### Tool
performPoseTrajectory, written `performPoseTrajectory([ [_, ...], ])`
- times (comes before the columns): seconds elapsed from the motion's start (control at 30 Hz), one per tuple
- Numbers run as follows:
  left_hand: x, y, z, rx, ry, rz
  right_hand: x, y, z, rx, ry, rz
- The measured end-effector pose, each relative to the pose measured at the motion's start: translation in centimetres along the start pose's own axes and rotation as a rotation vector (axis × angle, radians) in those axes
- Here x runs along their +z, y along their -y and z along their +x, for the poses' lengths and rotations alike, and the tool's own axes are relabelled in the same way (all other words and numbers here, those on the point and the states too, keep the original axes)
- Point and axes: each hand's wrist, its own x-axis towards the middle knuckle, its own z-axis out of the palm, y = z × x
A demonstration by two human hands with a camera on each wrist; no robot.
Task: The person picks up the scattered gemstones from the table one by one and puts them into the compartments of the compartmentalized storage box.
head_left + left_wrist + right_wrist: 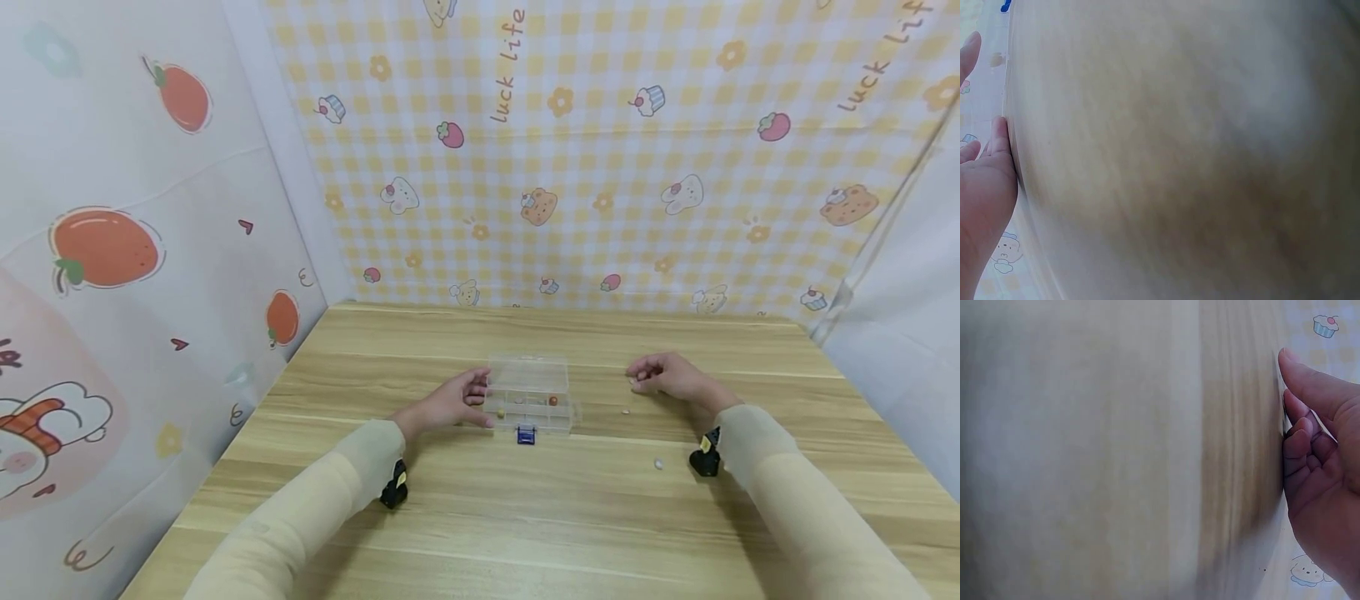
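A clear plastic compartment box [536,423] sits on the table with its lid [528,373] raised at the back and a blue clasp [527,435] at the front. In its compartments lie an orange-red piece [553,400], a yellowish piece [501,413] and pale bits. My left hand [452,402] is at the box's left end, thumb by the front corner, fingers farther back. Over the tabletop to the right, my right hand [672,379] has thumb and forefinger apart beside a small whitish piece [632,381]; its other fingers are bent.
Two more small pale pieces lie on the wooden table [570,517]: one [626,411] between box and right hand, another [658,463] nearer the front. A yellow checked cloth [600,150] hangs behind the table, with a white printed sheet [150,167] on the left.
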Motion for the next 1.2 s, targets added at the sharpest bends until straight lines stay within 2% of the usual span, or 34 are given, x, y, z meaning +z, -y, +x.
performPoseTrajectory([
  [0.6, -0.11, 0.08, 0.09, 0.010, 0.012, -0.006, 0.09, -0.06, 0.38, -0.009, 0.000, -0.067],
  [1.2, -0.01, 0.28, 0.04, -0.005, -0.001, -0.013, 0.50, 0.37, -0.23, 0.009, -0.033, -0.118],
])
